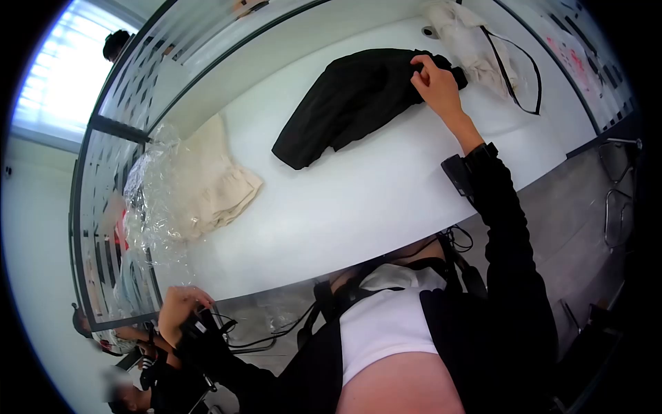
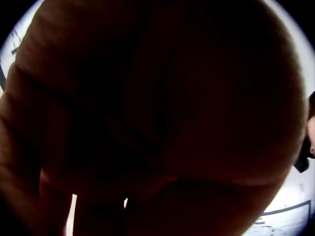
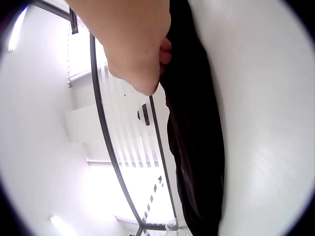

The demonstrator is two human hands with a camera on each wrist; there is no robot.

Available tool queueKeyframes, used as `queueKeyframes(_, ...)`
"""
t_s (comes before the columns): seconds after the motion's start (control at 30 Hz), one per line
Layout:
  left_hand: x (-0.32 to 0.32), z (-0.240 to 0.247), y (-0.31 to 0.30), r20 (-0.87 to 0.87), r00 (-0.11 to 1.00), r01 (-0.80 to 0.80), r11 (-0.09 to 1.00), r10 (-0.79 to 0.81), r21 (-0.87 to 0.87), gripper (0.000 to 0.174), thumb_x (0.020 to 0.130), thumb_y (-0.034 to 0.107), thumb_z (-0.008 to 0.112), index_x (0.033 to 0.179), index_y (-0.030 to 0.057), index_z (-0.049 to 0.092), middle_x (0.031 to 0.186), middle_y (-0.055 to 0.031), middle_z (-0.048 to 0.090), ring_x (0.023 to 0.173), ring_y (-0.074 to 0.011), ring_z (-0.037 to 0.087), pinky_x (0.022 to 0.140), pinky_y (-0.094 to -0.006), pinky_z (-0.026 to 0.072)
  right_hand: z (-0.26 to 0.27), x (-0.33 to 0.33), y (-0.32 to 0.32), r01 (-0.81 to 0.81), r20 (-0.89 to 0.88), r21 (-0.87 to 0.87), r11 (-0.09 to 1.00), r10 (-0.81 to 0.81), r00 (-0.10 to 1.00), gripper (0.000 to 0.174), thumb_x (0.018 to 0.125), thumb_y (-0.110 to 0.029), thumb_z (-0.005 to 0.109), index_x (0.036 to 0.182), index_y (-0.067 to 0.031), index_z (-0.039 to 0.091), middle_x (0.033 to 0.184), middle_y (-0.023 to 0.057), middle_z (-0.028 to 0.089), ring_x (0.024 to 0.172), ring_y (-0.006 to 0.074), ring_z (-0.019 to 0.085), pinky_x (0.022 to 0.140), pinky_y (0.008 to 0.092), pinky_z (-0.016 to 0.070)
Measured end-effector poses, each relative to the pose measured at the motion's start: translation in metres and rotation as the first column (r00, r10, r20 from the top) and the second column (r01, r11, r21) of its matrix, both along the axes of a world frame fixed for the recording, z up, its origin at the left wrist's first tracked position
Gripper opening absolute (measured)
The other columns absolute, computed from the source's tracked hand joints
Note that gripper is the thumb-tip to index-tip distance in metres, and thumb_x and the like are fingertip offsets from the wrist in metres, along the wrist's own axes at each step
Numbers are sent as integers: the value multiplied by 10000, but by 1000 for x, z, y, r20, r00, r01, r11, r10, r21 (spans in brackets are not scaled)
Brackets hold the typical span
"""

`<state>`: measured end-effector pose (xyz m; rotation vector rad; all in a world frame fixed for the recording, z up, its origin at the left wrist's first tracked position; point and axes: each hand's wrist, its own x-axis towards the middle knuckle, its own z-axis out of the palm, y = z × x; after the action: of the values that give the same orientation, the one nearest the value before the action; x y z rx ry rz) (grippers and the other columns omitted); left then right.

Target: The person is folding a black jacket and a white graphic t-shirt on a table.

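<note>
A black garment [image 1: 352, 96] lies folded across the white table [image 1: 310, 228]. Over its right, gathered end is my right hand [image 1: 440, 86], fingers bent. In the right wrist view the bent fingers of that hand [image 3: 135, 46] meet the edge of the dark cloth [image 3: 194, 113]; whether they pinch it is hidden. My left hand [image 1: 181, 314] hangs loosely curled by the table's front left corner, holding nothing. The left wrist view is mostly filled by this hand [image 2: 147, 118], dark and close.
A cream garment [image 1: 214, 183] lies at the table's left beside crumpled clear plastic [image 1: 155, 200]. At the back right is a cream cloth item [image 1: 472, 52] with a black cord [image 1: 536, 90]. Framed partitions [image 1: 110, 127] border the table. People [image 1: 134, 397] are at lower left.
</note>
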<state>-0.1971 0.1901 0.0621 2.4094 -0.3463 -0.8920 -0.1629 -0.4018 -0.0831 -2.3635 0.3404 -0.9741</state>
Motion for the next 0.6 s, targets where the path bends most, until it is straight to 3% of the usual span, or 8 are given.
queueKeyframes(0.03, -10, 4, -13, -18, 999, 48, 999, -48, 5, 242, 662, -75, 422, 693, 1, 649, 741, -98, 654, 620, -176, 606, 515, -251, 463, -2, 1, -1, 11, -15, -1, 1000, -11, 1000, 265, 768, -82, 550, 1031, -111, 543, 481, 55, 404, 450, 193, 454, 487, 315, 379)
queueKeyframes(0.13, -27, 9, -64, 55, 948, 316, 948, -315, -21, 247, 636, -110, 445, 712, 11, 647, 750, -93, 650, 700, -213, 616, 629, -283, 487, -6, 2, -1, 34, -126, -12, 999, -35, 991, 379, 766, -137, 548, 1141, -138, 495, 519, 63, 503, 480, 223, 513, 484, 343, 400)
queueKeyframes(0.17, -31, 12, -88, -8, 936, 353, 936, -353, -16, 244, 644, -98, 458, 741, 23, 646, 778, -97, 643, 723, -243, 609, 663, -303, 480, -10, 3, -3, 37, -127, -32, 999, -41, 991, 386, 762, -141, 548, 1144, -138, 493, 532, 65, 521, 494, 232, 530, 489, 347, 410)
queueKeyframes(0.23, -36, 7, -121, 113, 872, 481, 877, -477, -11, 266, 656, -85, 473, 823, 37, 641, 822, -99, 636, 706, -253, 599, 645, -304, 474, -11, 3, -5, 26, -131, -23, 999, -29, 991, 392, 752, -159, 554, 1139, -139, 493, 565, 74, 555, 531, 254, 560, 521, 370, 438)
queueKeyframes(0.3, -30, -11, -148, 199, 876, 455, 890, -439, -40, 269, 703, -58, 501, 915, 56, 623, 835, -102, 629, 699, -256, 590, 639, -300, 469, -7, 1, -5, 81, -218, -21, 996, -84, 972, 389, 749, -177, 557, 1131, -144, 491, 600, 81, 581, 574, 271, 586, 556, 386, 463)
queueKeyframes(0.37, -18, -25, -167, 370, 860, 410, 907, -351, -94, 196, 789, 2, 528, 966, 36, 604, 844, -93, 640, 679, -208, 593, 622, -262, 462, -11, 1, -8, 102, -196, -48, 994, -109, 975, 424, 732, -210, 559, 1141, -134, 477, 701, 163, 609, 662, 351, 608, 603, 446, 487)
queueKeyframes(0.5, 53, -52, -176, 280, 930, 328, 881, -239, -340, 157, 850, 0, 479, 952, 1, 598, 808, -60, 647, 753, -119, 604, 631, -232, 465, -8, -2, -8, 182, -308, -109, 977, -208, 929, 664, 723, -239, 564, 1294, -15, 308, 704, 187, 601, 632, 362, 600, 591, 451, 493)
queueKeyframes(0.6, 71, -57, -222, 406, 889, 371, 855, -214, -362, 169, 846, 8, 498, 998, 18, 570, 909, -44, 621, 853, -126, 590, 713, -251, 471, -7, -5, -9, 209, -322, -144, 967, -245, 914, 710, 733, -262, 567, 1319, -16, 249, 676, 197, 602, 641, 384, 599, 597, 470, 491)
